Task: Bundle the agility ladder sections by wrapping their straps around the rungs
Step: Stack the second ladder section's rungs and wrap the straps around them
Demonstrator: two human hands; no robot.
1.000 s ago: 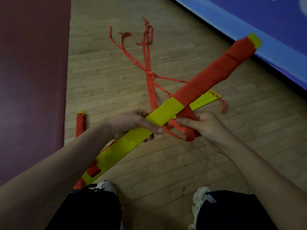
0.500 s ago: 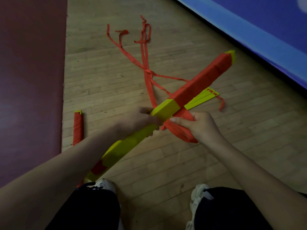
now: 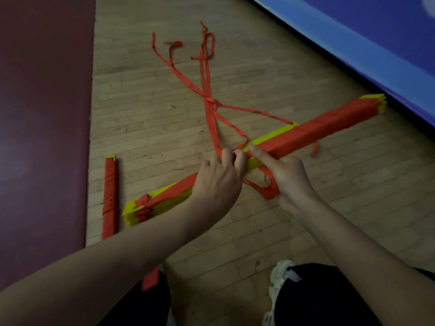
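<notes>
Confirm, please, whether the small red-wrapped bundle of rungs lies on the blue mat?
No: the head view shows the small red-wrapped bundle of rungs lying on the wooden floor beside the dark red mat instead.

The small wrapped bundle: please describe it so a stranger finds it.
Find the dark red mat on the left. Along its right edge, on the wooden floor, lies the small bundle. Unlike the long bundle under the left hand and right hand, it is untouched and almost wholly red.

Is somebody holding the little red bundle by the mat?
No, the small bundle lies alone on the floor; the left hand grips the long bundle and the right hand holds its strap.
</notes>
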